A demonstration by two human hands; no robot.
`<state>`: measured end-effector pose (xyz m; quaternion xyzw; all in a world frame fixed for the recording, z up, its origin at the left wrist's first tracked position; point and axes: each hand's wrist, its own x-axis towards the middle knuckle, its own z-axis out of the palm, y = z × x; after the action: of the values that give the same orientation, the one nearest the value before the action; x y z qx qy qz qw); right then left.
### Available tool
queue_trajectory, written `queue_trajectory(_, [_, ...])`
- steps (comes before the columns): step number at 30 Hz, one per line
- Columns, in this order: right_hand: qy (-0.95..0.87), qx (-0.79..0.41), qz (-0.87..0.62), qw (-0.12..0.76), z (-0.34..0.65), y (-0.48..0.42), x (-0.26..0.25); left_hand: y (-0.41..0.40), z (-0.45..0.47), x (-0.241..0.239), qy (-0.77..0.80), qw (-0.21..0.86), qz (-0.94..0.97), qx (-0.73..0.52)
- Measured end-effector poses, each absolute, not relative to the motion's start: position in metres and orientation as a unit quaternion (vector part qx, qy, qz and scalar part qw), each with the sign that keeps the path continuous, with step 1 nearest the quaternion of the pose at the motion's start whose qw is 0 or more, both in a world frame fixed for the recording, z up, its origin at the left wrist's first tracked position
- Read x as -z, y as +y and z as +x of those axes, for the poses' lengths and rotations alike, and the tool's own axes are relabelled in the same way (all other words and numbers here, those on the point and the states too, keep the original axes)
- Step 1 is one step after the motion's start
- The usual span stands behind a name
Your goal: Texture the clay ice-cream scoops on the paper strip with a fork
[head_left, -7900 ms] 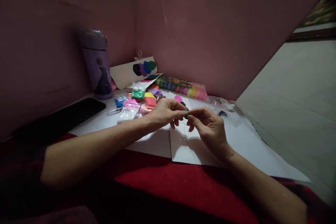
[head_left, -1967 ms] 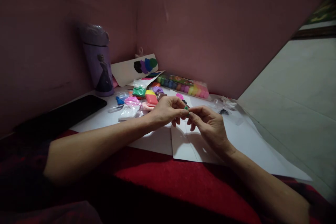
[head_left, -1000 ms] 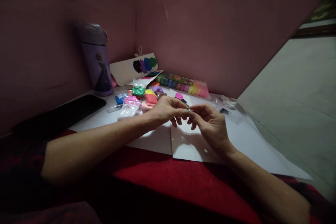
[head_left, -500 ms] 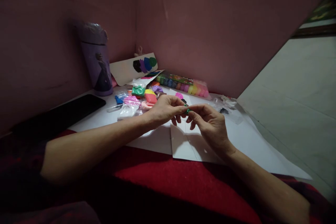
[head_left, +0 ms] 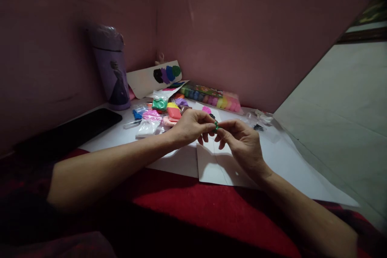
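Note:
A small bit of green clay [head_left: 216, 125] is pinched between the fingertips of both hands, a little above white paper sheets [head_left: 211, 165]. My left hand [head_left: 190, 127] comes in from the left with thumb and forefinger closed on the clay. My right hand [head_left: 242, 143] meets it from the right, fingers curled and also pinching the clay. A pink clay shape [head_left: 206, 109] and a small dark piece [head_left: 212, 116] lie on the paper just behind my hands.
Several small bags of coloured clay [head_left: 160, 113] lie at the back left. A long pack of clay colours [head_left: 213, 99] rests against the pink wall. A purple tumbler [head_left: 111, 68], a colour-swatch card [head_left: 154, 78] and a black phone [head_left: 72, 131] sit left. Red cloth [head_left: 205, 209] covers the front.
Both hands stay together on the green clay, with only small finger movements working it. Nothing else on the surface has moved.

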<state>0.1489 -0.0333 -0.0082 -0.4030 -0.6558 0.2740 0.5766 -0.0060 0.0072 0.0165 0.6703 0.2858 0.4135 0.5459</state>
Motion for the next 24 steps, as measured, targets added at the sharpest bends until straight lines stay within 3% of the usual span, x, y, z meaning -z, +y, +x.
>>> queue_trajectory(24, [-0.673,-0.281,-0.385,0.566,0.1493,-0.0342,0.0082,0.0121,-0.0088,-0.0137,0.276,0.577,0.651,-0.408])
